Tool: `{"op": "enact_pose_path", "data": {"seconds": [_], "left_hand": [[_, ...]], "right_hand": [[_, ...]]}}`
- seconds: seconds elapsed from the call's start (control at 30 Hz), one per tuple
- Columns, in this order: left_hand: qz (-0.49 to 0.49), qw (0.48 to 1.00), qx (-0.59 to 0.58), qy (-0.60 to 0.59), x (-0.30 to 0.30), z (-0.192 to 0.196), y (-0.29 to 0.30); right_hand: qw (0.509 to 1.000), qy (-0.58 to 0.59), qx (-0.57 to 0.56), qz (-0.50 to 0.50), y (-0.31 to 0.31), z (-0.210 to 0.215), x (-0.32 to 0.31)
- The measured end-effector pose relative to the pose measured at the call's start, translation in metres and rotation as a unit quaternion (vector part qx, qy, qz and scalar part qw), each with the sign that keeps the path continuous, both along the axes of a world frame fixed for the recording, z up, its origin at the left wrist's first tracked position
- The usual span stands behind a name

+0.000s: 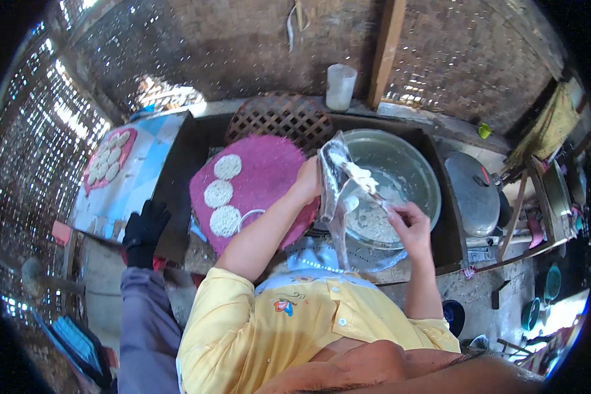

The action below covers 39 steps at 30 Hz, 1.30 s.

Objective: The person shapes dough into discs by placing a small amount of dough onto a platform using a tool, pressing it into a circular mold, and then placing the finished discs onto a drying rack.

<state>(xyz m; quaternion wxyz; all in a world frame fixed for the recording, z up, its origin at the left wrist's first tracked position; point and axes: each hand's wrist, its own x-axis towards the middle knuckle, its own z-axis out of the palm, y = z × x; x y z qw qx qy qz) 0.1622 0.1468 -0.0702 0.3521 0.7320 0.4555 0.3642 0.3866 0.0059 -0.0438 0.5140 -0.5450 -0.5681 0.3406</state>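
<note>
My left hand point(308, 180) grips a clear plastic bag point(332, 184), its mouth held up at the left rim of a large metal basin point(428, 172). In my right hand point(410, 227) is a spoon point(377, 196), pinched by its handle and tilted at the bag's mouth. A lump of white, sticky food point(361, 176) lies along the spoon. More whitish, wet-looking food sits in the bottom of the basin. Left of my left forearm, a round pink cloth point(269, 161) carries three flat white grainy discs point(218, 194) and a thin pale ring point(251, 214).
A co-worker's black-gloved hand point(144, 233) rests by a blue-and-white panel point(128, 194) bearing a pink cloth with several discs. Behind stand a lattice basket point(279, 118) and a translucent cup point(341, 87). A lidded metal pot point(473, 197) is at the right.
</note>
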Motion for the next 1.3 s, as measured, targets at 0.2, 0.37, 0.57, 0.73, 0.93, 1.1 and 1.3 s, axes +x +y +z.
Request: {"op": "enact_pose_path", "data": {"seconds": [0.2,0.37,0.57,0.73,0.93,1.1,1.3], "left_hand": [[-0.050,0.807,-0.244,-0.535,-0.039,0.042,-0.025],[0.105,0.898,-0.066,-0.423,-0.087,0.067,-0.067],[0.062,0.873,-0.041,-0.483,-0.108,0.075,-0.095],[0.051,0.851,-0.076,-0.517,-0.119,0.072,-0.109],[-0.037,0.807,-0.045,-0.588,-0.102,0.075,-0.101],[-0.210,0.772,0.055,-0.597,-0.061,0.089,-0.086],[-0.030,0.909,0.044,-0.414,-0.084,0.091,-0.122]], "right_hand": [[0.998,0.035,-0.034,-0.035,-0.009,-0.006,0.036],[0.947,-0.303,-0.104,-0.026,-0.014,-0.018,0.032],[0.922,-0.359,-0.144,0.026,-0.014,-0.021,0.031],[0.925,-0.347,-0.150,0.044,-0.012,-0.013,0.064],[0.936,-0.346,-0.026,0.064,0.016,-0.009,0.053],[0.721,0.470,-0.316,0.400,-0.009,0.024,-0.088],[0.523,0.569,-0.296,0.561,-0.003,0.001,-0.090]]}}
